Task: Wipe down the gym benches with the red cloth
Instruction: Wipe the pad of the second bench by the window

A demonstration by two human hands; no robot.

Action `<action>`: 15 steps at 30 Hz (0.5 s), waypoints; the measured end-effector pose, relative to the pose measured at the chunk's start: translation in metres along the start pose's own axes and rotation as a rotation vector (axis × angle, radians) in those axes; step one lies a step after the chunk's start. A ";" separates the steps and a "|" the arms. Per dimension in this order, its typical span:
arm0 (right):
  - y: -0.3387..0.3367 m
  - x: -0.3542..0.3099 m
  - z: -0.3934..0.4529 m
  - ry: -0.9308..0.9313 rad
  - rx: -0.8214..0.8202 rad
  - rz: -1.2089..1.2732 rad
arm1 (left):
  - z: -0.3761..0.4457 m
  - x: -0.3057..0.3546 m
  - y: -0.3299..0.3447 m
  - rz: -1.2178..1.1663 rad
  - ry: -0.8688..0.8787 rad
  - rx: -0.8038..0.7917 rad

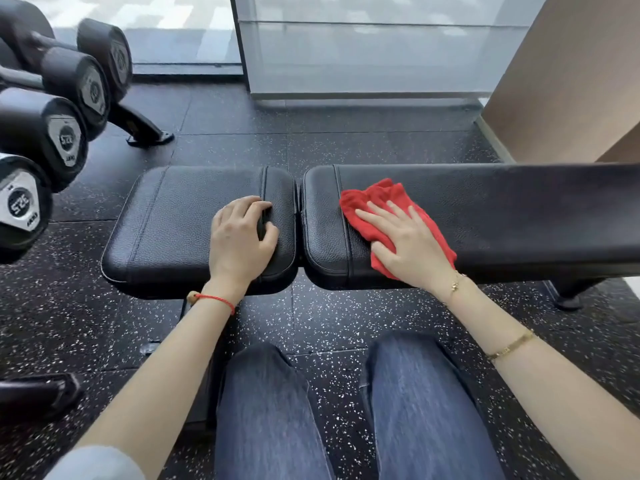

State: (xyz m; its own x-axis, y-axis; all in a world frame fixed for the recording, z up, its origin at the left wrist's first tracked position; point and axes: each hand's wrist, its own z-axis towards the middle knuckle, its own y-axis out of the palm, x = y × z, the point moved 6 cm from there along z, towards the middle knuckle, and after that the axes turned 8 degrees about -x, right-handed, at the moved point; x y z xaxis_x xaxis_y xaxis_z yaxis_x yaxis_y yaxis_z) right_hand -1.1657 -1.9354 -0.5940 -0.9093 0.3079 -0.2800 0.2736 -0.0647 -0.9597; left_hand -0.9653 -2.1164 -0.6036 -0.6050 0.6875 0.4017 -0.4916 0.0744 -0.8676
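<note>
A right hand (pixel 412 247), fingers spread, pressed the red cloth (pixel 388 202) flat on the long bench pad (pixel 519 209). The left hand (pixel 242 237), fingers curled, braced the seat pad (pixel 180 216). The cloth looked soft, best handled under a flat palm.

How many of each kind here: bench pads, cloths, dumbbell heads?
Black leather bench pads: 2, short seat pad and long back pad
Red cloths: 1
Black dumbbell heads with end caps facing the camera: 4
Total: 7

Bench pad (pixel 519 209) rightward lies bare; dumbbells (pixel 65 140) crowd left.
</note>
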 end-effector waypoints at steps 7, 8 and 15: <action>-0.022 0.075 0.034 0.302 -0.005 -0.012 | 0.003 0.011 0.001 0.044 -0.072 -0.042; -0.022 0.072 0.043 0.305 -0.012 -0.010 | 0.004 0.015 0.002 0.037 -0.098 -0.045; -0.007 0.020 0.022 -0.017 -0.059 -0.007 | -0.001 0.095 0.033 -0.047 -0.064 -0.072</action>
State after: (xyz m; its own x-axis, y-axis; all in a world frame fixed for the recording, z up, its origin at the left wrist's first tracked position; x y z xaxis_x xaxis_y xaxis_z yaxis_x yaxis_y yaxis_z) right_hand -1.1928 -1.9495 -0.5936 -0.9162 0.2923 -0.2742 0.2848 -0.0066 -0.9586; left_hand -1.0383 -2.0480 -0.5948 -0.6225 0.6344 0.4583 -0.4752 0.1589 -0.8654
